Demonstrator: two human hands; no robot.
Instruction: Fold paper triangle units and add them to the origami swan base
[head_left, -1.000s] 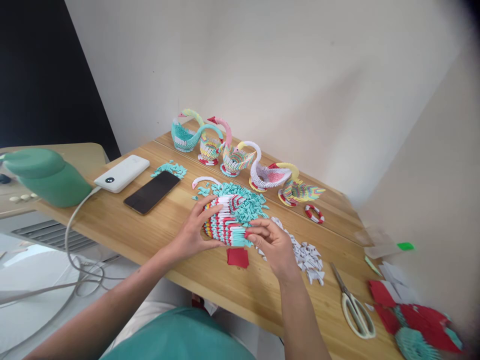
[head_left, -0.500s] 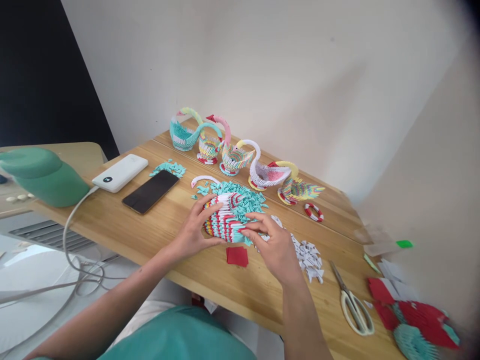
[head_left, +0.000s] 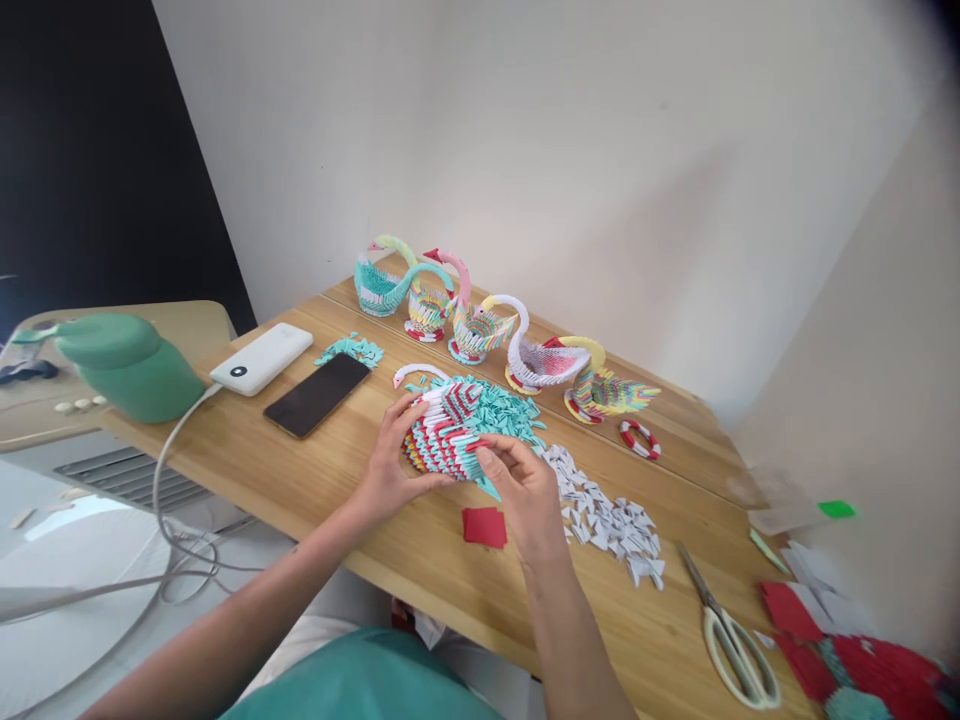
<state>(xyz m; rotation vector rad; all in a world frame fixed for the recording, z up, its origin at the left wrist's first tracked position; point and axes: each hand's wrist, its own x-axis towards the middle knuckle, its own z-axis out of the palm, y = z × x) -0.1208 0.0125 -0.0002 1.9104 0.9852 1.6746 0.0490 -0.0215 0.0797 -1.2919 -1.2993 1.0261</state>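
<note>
My left hand (head_left: 389,455) is wrapped round the side of a folded-paper model (head_left: 439,435), banded in red, white, turquoise and yellow, and holds it tilted above the table. My right hand (head_left: 525,490) pinches a small red folded paper piece (head_left: 475,446) against the model's right edge. Behind the model lies a heap of turquoise paper pieces (head_left: 506,412), and a pile of white paper pieces (head_left: 607,515) spreads to the right. A small stack of red paper (head_left: 484,527) rests just below the hands. A white curved swan neck (head_left: 420,370) lies behind the left hand.
Several finished paper swans (head_left: 544,362) stand along the back, near a red and white ring (head_left: 640,439). Scissors (head_left: 731,630) lie at the right. A phone (head_left: 318,394), a white power bank (head_left: 262,358) with a cable, and a green bottle (head_left: 131,365) occupy the left.
The view has shifted, so the table appears slightly lower and further right. My right hand has turned more upright at the model's edge, and the model is tipped differently in my left hand.
</note>
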